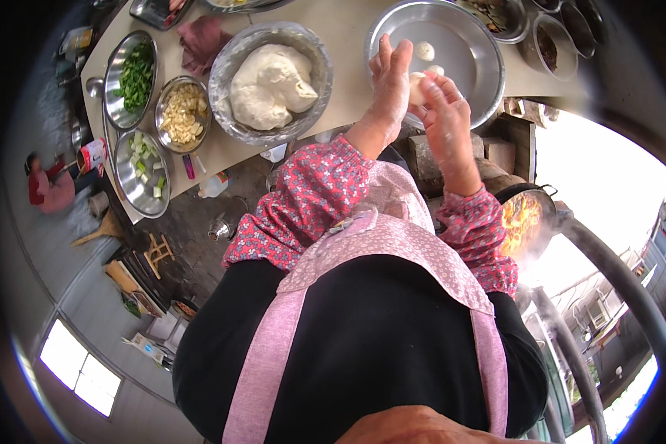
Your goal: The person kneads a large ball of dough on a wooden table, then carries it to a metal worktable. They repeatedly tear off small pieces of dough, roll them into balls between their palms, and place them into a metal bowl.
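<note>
My right hand (pixel 445 119) holds a small piece of white dough (pixel 417 89) between thumb and fingers, over the near side of a wide steel basin (pixel 488 83). Beside it, my left hand (pixel 389 91) is raised on edge with its fingers extended, its palm at the dough; whether it grips the piece too is hard to tell. Two small dough balls, one of them (pixel 424 51) in plain sight and the other partly behind my fingers, lie in the basin. A large lump of dough (pixel 272 83) fills much of a floury metal bowl (pixel 220 102) to the left.
Steel bowls of chopped greens (pixel 135 77), chopped pale pieces (pixel 183 114) and cut scallion (pixel 141 158) stand at the table's left, near a maroon cloth (pixel 202 43). A steaming wok (pixel 527 222) is below right. A person (pixel 50 186) is at the far left.
</note>
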A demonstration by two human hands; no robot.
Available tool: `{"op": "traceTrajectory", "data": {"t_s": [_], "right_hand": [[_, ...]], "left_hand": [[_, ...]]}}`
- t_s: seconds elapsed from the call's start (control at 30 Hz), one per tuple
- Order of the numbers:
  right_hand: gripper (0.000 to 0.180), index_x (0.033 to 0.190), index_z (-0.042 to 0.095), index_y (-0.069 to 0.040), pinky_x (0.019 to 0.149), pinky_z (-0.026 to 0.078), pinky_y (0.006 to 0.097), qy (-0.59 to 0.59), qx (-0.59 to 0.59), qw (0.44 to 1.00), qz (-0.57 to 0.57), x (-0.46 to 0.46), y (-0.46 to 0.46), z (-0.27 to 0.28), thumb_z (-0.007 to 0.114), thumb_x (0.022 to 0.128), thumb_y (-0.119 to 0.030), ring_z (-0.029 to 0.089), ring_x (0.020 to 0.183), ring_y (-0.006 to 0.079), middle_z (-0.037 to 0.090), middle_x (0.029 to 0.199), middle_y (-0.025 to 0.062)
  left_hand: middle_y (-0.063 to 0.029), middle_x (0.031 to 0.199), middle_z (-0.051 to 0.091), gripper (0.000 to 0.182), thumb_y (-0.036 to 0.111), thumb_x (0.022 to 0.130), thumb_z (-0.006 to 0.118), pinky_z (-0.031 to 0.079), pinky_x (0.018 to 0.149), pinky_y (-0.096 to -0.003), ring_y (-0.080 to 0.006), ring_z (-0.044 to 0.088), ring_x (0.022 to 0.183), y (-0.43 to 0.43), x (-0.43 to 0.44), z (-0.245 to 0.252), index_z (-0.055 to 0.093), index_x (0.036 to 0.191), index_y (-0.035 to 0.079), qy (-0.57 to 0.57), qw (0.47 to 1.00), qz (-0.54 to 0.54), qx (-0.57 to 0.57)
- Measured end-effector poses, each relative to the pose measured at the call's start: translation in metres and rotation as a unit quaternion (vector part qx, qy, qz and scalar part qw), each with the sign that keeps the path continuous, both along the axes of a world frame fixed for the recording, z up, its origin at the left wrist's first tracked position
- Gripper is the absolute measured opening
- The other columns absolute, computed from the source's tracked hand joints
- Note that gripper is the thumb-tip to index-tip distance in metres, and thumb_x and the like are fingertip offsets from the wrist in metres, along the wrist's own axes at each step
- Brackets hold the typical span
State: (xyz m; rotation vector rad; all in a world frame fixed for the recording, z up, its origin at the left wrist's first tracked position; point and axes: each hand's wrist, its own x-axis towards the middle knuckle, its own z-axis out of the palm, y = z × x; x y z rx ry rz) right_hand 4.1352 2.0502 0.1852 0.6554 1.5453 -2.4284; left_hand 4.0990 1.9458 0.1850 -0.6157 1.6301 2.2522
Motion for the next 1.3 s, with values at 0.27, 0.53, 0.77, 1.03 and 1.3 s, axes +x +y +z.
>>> {"op": "traceTrajectory", "data": {"t_s": [0.27,0.53,0.77,1.03,1.3], "right_hand": [[0.054,0.118,0.066,0.001,0.092,0.047,0.0392,0.126,0.487,0.858,0.108,-0.039,-0.001,0.010,0.050,0.100,-0.048,0.066,0.099,0.0357,0.071,0.102,0.0210],[0.039,0.117,0.067,0.000,0.094,0.050,0.0416,0.283,0.365,0.861,0.211,-0.061,-0.155,-0.009,0.066,0.091,-0.030,0.067,0.103,0.0355,0.069,0.112,0.0218],[0.041,0.117,0.066,0.002,0.088,0.052,0.0321,0.016,-0.063,0.969,0.238,-0.076,-0.208,-0.032,0.055,0.100,-0.033,0.066,0.098,0.0188,0.070,0.108,0.0121],[0.052,0.132,0.057,0.003,0.110,0.038,0.0369,0.402,0.234,0.868,0.175,-0.047,-0.191,0.032,0.047,0.097,-0.036,0.053,0.126,0.0283,0.055,0.138,0.0172],[0.080,0.147,0.035,0.005,0.119,0.018,0.0515,0.360,0.463,0.795,0.153,-0.065,-0.162,0.031,0.058,0.090,-0.045,0.025,0.146,0.0430,0.033,0.154,0.0269]], "left_hand": [[-0.0124,0.128,0.049,0.048,0.021,0.078,0.073,0.031,0.105,-0.0483,-0.0338,0.040,0.123,-0.150,0.018,-0.028,0.059,0.123,0.009,0.283,0.768,0.026,-0.574],[-0.0092,0.088,0.064,0.021,0.005,0.075,0.075,0.049,0.078,-0.0414,-0.0310,0.060,0.085,-0.221,0.005,-0.054,0.069,0.095,0.006,0.389,0.712,-0.086,-0.578],[-0.0084,0.106,0.067,0.020,0.010,0.092,0.070,0.054,0.087,-0.0352,-0.0184,0.064,0.099,-0.204,0.022,-0.018,0.062,0.109,0.002,0.169,0.961,0.188,0.112],[-0.0047,0.118,0.061,0.057,0.058,0.100,0.045,0.045,0.097,-0.0387,-0.0215,0.055,0.115,-0.176,-0.004,0.011,0.055,0.124,0.007,0.128,0.962,0.143,0.192],[-0.0116,0.155,0.036,0.061,0.045,0.105,0.038,0.020,0.123,-0.0439,-0.0251,0.034,0.143,-0.133,0.004,0.029,0.031,0.152,0.007,0.091,0.946,-0.028,0.310]]}}
